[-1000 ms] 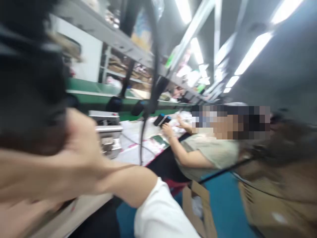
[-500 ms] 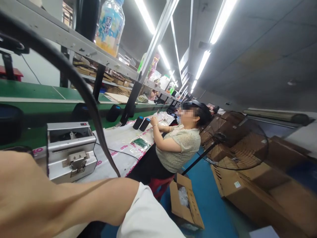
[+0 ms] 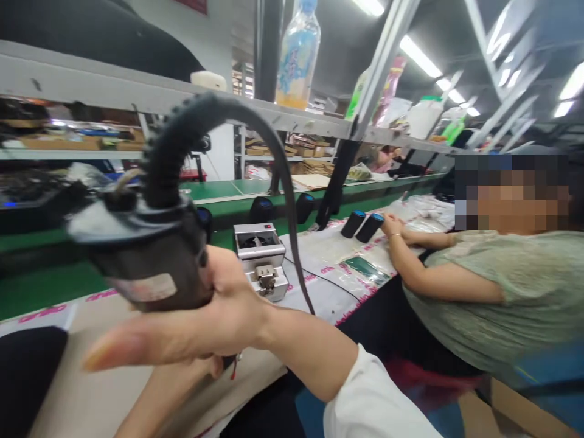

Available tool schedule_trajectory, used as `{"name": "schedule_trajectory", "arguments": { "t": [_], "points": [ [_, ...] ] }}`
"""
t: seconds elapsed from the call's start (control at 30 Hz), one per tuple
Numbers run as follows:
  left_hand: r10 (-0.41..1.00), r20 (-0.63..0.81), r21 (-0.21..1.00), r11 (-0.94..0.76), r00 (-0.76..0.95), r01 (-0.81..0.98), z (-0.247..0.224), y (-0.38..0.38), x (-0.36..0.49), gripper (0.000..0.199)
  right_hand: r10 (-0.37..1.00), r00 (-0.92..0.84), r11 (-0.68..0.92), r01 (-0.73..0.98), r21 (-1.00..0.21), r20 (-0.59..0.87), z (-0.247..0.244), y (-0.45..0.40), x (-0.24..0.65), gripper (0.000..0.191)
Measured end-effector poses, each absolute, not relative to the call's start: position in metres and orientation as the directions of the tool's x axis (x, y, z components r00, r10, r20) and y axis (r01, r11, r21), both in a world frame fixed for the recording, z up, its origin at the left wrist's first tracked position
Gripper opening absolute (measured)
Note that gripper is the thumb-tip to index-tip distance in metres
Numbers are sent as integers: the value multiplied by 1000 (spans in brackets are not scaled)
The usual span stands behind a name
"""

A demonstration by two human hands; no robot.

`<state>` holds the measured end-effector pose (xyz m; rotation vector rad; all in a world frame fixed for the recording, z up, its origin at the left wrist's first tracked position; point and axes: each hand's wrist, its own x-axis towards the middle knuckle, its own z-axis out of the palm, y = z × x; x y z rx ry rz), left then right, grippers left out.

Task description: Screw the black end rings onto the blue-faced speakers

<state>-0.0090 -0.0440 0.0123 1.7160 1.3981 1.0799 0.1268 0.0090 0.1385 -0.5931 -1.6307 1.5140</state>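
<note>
Black corded power tool [image 3: 146, 261] is held over the table [image 3: 91, 377] by the right hand [image 3: 228, 310], whose grip is clamped on its underside; the left hand [image 3: 182, 371] is seen below, its grip unclear. A metal box unit [image 3: 260, 255] stands untouched; no finished work is shown.

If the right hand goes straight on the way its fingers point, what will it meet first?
Probably the dark object lying on the pale bench, lower left. The right hand points that way, below the black corded tool, but depth is unclear.
</note>
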Motion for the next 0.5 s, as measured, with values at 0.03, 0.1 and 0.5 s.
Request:
{"name": "schedule_trajectory", "arguments": {
  "t": [0.03, 0.1, 0.5],
  "points": [
    [983, 167, 891, -183, 75, 415, 8, -36, -8, 37, 758, -592, 178, -218, -959, 275, 143, 6, 129, 48],
    [989, 124, 927, -144, 81, 345, -1, -23, -6, 45, 743, -566, 202, -319, -926, 357, 154, 0, 135, 55],
    [965, 250, 961, -238, -73, 141, -6, -49, -42, 97, 974, 215, 173, -472, -864, 77, 73, 17, 291, 60]
  ]
}}
